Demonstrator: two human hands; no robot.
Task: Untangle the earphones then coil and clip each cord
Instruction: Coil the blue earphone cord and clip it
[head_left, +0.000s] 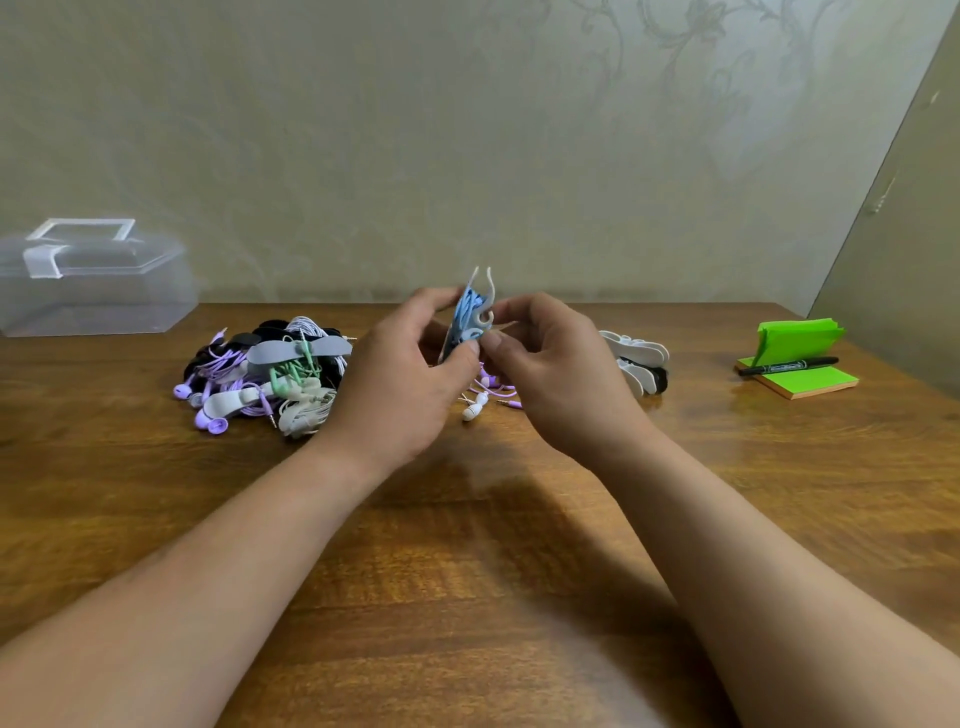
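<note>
Above the bench (467, 571), clipping the blue cord (464, 310).
My left grip (410, 374) pinches it coiled so nothing springs loose; my right grip (561, 374) pinches the white clip (484, 318) onto it.

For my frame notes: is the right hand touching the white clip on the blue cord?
Touching. In the head view the right hand pinches the white clip on the blue cord.

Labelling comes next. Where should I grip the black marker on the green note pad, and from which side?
Probably mid-barrel, from above. The black marker lies flat across the green note pad, its length running left to right, so a pinch closes across its width; upturned sheets behind it crowd a rear approach.
</note>
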